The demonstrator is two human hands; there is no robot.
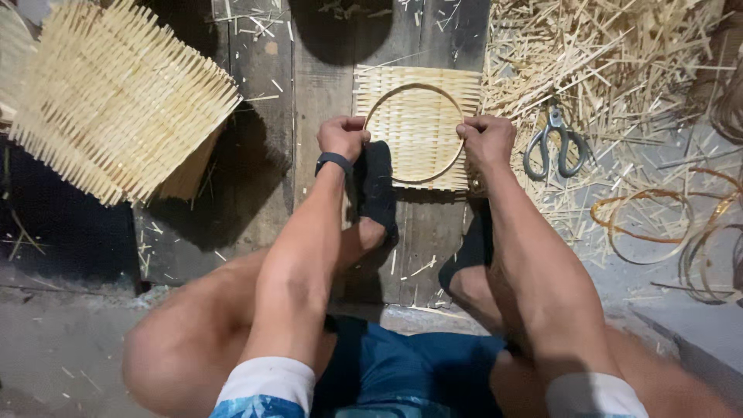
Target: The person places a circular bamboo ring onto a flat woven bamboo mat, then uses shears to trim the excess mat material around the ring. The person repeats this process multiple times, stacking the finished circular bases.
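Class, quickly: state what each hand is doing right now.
Left hand: closed, gripping the hoop at its left side.
Right hand: closed, gripping the hoop's right side, over the woven mat.

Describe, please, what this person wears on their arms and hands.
Both hands, the left hand and the right hand, are bare and ungloved. A slim black band circles the left wrist. Short white sleeves with a blue patterned edge cover the upper arms.

Dark weathered wooden floor planks (263, 116) carried a square pale woven bamboo mat (422, 101), a stack of frayed-edged woven mats (116, 101), steel scissors (555, 143), scattered split bamboo offcuts (604, 54) and thin coiled hoops (658, 224).
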